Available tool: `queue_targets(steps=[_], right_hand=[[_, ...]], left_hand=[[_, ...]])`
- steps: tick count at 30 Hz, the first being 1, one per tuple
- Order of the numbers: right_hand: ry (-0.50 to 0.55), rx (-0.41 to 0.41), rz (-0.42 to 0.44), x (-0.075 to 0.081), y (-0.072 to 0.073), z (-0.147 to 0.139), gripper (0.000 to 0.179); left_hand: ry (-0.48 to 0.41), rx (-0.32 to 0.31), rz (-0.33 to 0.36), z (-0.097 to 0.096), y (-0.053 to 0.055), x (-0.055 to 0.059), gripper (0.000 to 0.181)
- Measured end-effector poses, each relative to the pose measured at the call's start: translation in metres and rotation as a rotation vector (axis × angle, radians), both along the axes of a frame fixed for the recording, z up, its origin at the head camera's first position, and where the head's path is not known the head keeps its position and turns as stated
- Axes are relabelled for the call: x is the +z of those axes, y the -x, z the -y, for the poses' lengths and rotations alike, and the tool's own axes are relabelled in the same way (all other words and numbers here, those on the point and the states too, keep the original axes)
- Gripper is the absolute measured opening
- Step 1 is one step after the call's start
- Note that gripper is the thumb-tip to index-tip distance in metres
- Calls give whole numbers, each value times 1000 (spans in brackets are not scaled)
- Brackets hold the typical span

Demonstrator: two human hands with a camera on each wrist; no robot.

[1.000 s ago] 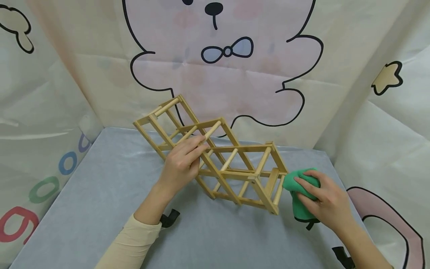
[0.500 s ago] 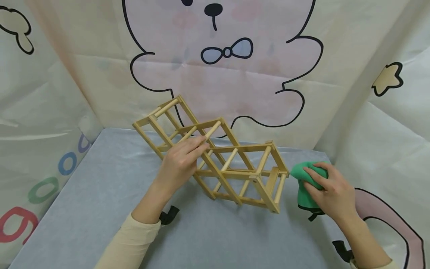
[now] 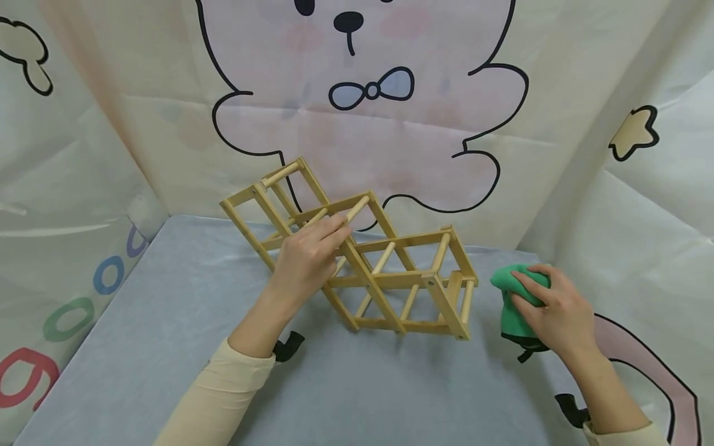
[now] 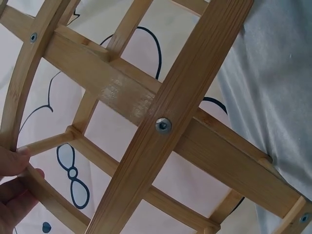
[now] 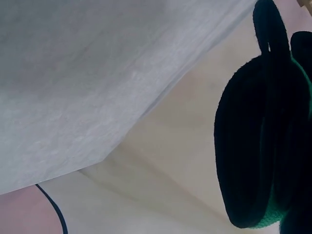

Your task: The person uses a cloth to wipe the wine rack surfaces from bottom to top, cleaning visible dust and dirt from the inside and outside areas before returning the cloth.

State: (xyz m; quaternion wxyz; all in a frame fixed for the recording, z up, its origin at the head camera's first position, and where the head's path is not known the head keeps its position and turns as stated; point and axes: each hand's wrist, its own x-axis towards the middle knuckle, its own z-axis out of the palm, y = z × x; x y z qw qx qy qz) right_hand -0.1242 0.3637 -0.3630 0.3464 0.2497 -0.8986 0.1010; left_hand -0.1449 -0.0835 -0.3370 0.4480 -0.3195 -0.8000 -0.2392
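A folding wooden rack (image 3: 369, 285), made of crossed slats and round dowels, is tilted above the table in the head view. My left hand (image 3: 309, 260) grips it near the middle, fingers around a dowel by a slat. In the left wrist view, thumb and fingertips show at the left edge, pinching the frame, and a screw (image 4: 163, 126) sits where two slats cross. My right hand (image 3: 563, 313) holds a bunched green cloth (image 3: 514, 316) to the right of the rack, with a gap between. The cloth's dark trim (image 5: 241, 146) and loop fill the right wrist view's right side.
Beneath is a table with a pale blue-grey cover (image 3: 357, 390). Printed fabric walls enclose it: a bear-like drawing with a bow tie (image 3: 371, 90) behind, coloured letters (image 3: 69, 319) on the left, a star (image 3: 634, 133) on the right. Black straps hang at both wrists.
My right hand has drawn the green cloth away from the rack's right end, off to the right. The rack has turned slightly, its near right corner rising, while my left hand keeps its grip.
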Motion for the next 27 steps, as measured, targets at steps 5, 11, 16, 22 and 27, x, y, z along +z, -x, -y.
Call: queue_targets(steps=[5, 11, 16, 22, 27], right_hand=[[11, -12, 20, -2, 0, -3, 79], [18, -30, 26, -3, 2, -7, 73], [57, -68, 71, -4, 0, -8, 32], [59, -73, 88, -6, 3, -6, 40], [64, -86, 105, -9, 5, -5, 43]], left_hand=[[-20, 40, 7, -2, 0, 2, 41], [-47, 93, -6, -6, -1, 3, 44], [-41, 165, -33, -14, -2, 2, 34], [-37, 248, -82, -25, -5, -1, 28], [-29, 262, -100, -31, -8, -4, 26]])
